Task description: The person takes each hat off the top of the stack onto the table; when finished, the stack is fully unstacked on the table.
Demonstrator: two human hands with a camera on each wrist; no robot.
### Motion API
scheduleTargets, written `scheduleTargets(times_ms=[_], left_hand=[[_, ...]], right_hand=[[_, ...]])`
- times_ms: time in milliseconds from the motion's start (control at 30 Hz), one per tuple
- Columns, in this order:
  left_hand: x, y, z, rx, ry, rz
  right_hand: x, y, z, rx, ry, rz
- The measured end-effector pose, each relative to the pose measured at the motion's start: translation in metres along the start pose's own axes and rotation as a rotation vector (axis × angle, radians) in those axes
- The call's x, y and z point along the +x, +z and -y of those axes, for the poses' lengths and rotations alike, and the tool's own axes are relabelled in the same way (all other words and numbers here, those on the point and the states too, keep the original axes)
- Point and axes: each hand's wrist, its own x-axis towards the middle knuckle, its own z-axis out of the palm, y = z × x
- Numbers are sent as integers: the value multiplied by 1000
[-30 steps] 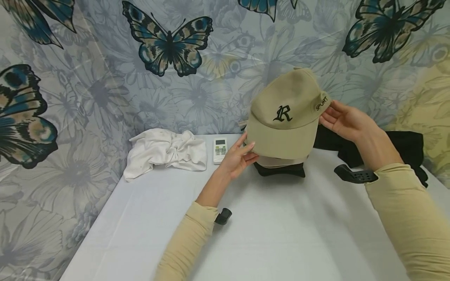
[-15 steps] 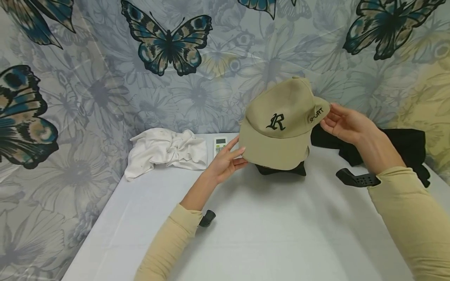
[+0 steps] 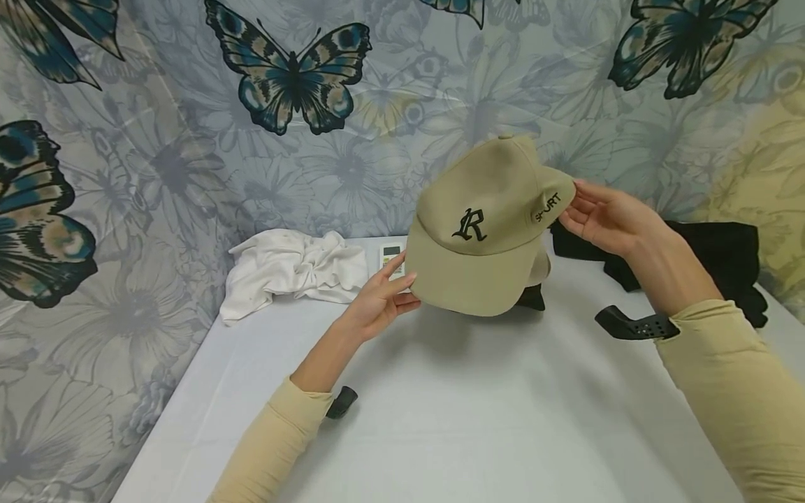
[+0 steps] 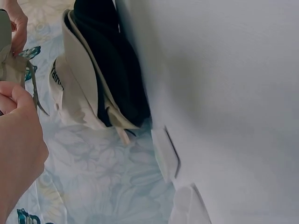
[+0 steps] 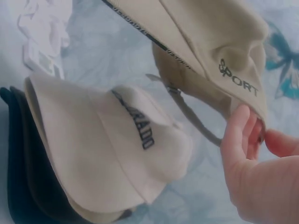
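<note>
A khaki baseball cap (image 3: 478,202) with a black letter R on its front and SPORT on its side is held up, tilted, between both hands. My left hand (image 3: 377,300) pinches the left edge of its brim. The right hand (image 3: 619,220) pinches the side edge by the SPORT lettering, fingers inside and thumb outside in the right wrist view. Behind and below it stands a stack of caps; the top one is a cream cap (image 5: 103,144) with dark lettering, over darker caps (image 4: 110,60). In the head view the held cap hides most of this stack.
A bunched white cloth (image 3: 295,269) lies at the back left of the white table (image 3: 478,419). Beside it is a white remote control (image 3: 391,255), partly covered by the left hand. Black cloth (image 3: 711,258) lies at the right, behind the right forearm. A butterfly-print curtain (image 3: 352,168) hangs behind.
Both hands have brought the khaki cap leftward and toward me, off the stack. Its brim has come down and forward, and more of the stack's right side shows.
</note>
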Motion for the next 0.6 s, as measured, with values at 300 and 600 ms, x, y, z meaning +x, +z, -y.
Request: scheduleTargets(times_ms=[300, 600], left_hand=[[-29, -19, -5, 96, -5, 18], [-59, -39, -11, 120, -29, 15]], right_hand=[[1, 15, -26, -103, 17, 28], [7, 26, -49, -143, 15, 78]])
